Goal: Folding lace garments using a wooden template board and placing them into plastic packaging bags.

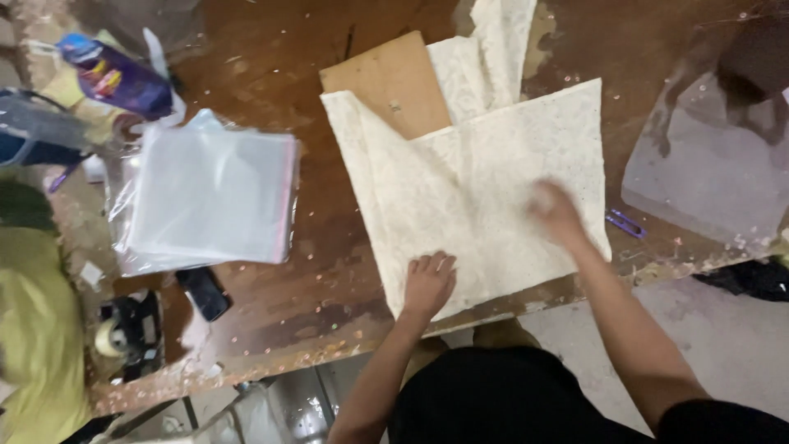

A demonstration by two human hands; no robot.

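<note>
Left hand [427, 284] and blurred right hand [555, 210] press flat, gripping nothing, on cream lace fabric [485, 193] whose folded strip runs away across the tabletop [271, 49].

Clear plastic bags [209, 193] stacked left on table; purple packet [115, 78] far-left.

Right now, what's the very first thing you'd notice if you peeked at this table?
The big cream lace cloth, folded in the middle of the brown wooden table, with the left hand pressing flat on its near edge and the right hand blurred over its right side. A piece of tan cardboard pokes out behind it. To the left lies a stack of clear plastic bags.
</note>
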